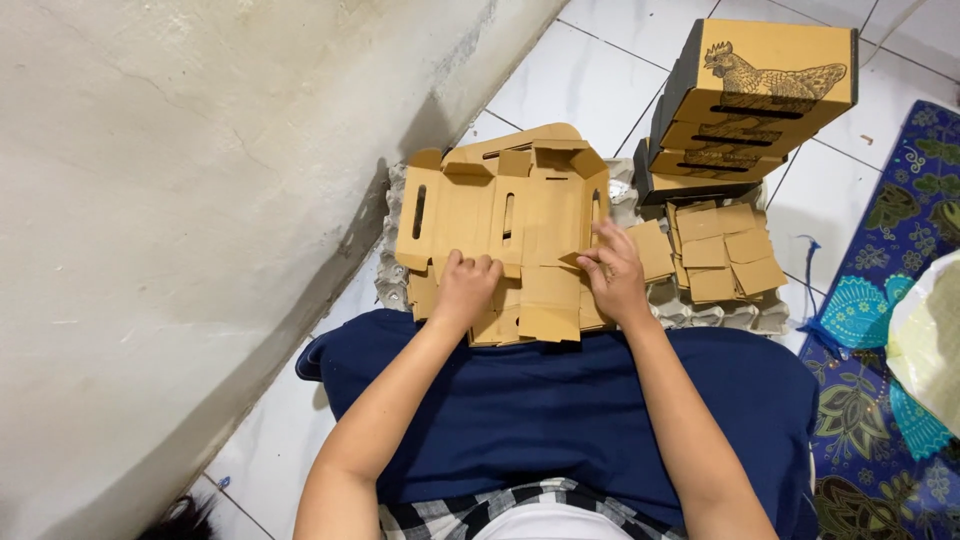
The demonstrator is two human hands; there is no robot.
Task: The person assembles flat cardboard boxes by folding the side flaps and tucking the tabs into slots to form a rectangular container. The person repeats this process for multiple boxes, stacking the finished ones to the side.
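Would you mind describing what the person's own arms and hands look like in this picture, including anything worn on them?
Both forearms are bare, with no sleeve showing below the elbow. The left hand and the right hand are ungloved. No watch, bracelet or ring can be made out on either.

folded boxes [755, 95] stacked right of the flat carton [500, 215].

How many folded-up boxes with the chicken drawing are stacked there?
3 show clearly: top box, middle box and lower box, stacked at upper right. A dark one beneath may be another.
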